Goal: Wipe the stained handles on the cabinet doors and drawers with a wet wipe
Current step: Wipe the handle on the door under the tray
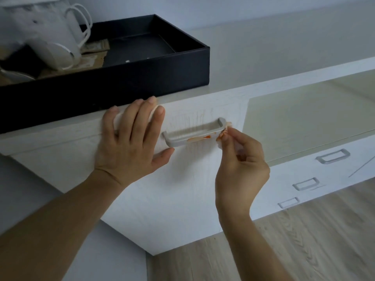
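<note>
Handle [193, 131] on white drawer front [182, 179], orange-stained along its lower edge, touched at its right end by wet wipe [223, 134] pinched in right hand [241, 169]'s closed grip; left hand [132, 138] laid flat and open beside it.
</note>
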Tool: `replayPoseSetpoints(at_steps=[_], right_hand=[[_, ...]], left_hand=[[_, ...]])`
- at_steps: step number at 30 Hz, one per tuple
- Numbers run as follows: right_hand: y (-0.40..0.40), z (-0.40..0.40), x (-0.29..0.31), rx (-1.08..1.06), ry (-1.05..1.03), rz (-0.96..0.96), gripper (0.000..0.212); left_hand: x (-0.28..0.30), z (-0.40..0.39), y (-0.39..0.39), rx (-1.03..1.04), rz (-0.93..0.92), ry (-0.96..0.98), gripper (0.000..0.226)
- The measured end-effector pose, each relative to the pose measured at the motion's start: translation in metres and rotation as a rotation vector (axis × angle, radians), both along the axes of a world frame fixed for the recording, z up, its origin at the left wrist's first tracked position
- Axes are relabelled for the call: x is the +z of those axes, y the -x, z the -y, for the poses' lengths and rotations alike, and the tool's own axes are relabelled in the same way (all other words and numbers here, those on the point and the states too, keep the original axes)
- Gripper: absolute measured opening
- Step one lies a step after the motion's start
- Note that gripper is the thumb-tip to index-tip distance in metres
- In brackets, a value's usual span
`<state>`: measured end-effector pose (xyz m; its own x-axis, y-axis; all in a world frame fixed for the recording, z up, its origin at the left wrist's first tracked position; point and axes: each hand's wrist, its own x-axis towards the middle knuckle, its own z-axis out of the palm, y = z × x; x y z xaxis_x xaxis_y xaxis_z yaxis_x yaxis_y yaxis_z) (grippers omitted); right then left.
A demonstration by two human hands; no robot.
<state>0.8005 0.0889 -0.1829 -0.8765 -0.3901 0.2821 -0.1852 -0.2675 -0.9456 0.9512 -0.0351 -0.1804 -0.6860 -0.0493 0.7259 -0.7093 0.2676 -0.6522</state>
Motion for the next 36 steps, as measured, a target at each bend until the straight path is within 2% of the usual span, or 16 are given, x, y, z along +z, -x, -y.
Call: replayPoseSetpoints(at_steps=[5,9,13,16,20,23,26,30,33,36], right_hand=[[0.007,-0.002,-0.001,-0.034,0.056,0.016,0.021],[0.004,0.005,-0.005,-0.056,0.044,-0.231,0.013],[0.004,0.008,-0.012,-0.102,0.061,-0.287,0.012],[-0.002,0.005,-0.017,-0.119,0.055,-0.475,0.009],[0.001,0.009,-0.017,-0.138,0.064,-0.302,0.008],[0.007,0.006,-0.018,-0.105,0.054,-0.373,0.01],[0.016,0.002,-0.015,-0.12,0.074,-0.358,0.012],[0.007,0.005,-0.017,-0.073,0.072,-0.526,0.011],[0.007,0.008,-0.019,-0.116,0.081,-0.515,0.01],[0.006,0.009,-0.021,-0.121,0.09,-0.598,0.008]], left_hand=[[0.001,0.001,0.0,-0.004,0.003,0.012,0.079],[0.0,0.003,-0.002,0.016,0.016,0.03,0.08],[-0.001,0.003,0.0,0.023,0.015,0.032,0.081],[-0.002,0.003,0.0,0.032,0.016,0.048,0.081],[-0.002,0.004,0.0,0.033,0.02,0.052,0.083],[-0.003,0.004,0.0,0.035,0.019,0.053,0.084],[-0.003,0.004,-0.001,0.032,0.016,0.048,0.083],[-0.004,0.004,0.0,0.036,0.021,0.056,0.082],[-0.003,0.004,0.0,0.039,0.021,0.06,0.081],[-0.004,0.005,0.0,0.04,0.026,0.067,0.08]])
